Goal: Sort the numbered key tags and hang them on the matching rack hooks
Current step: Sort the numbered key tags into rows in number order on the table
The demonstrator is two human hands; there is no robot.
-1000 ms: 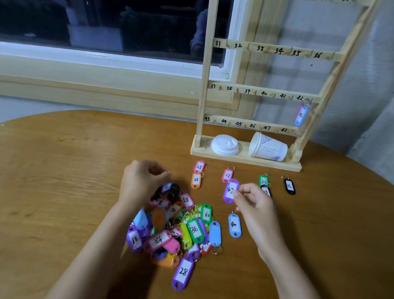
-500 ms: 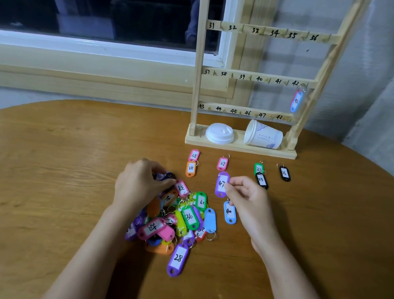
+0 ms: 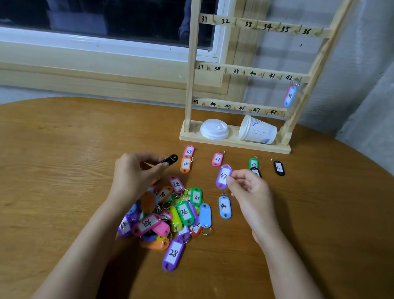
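Note:
A heap of coloured key tags [image 3: 171, 217] lies on the round wooden table [image 3: 41, 168]. My left hand [image 3: 136, 174] holds a black tag [image 3: 169, 159] pinched just above the heap's far edge. My right hand [image 3: 247, 192] pinches a purple tag marked 47 [image 3: 223, 176]. Below it lies a blue tag marked 40 [image 3: 224, 206]. Sorted tags lie in a row before the rack: pink 25 [image 3: 189, 151], orange 25 [image 3: 185, 164], pink 27 [image 3: 217, 159], green 33 [image 3: 253, 163], black 36 [image 3: 278, 168]. The wooden rack [image 3: 249, 71] carries one tag on hook 42 [image 3: 290, 95].
A white cup lid [image 3: 214, 129] and a paper cup [image 3: 258, 130] on its side rest on the rack's base. A window [image 3: 97, 2] and grey wall stand behind the table. Another black tag [image 3: 256, 172] lies partly hidden behind my right fingers.
My left hand has lifted a black tag out of the heap and turned it outward. My right hand keeps hold of the purple 47 tag. The camera has tilted down.

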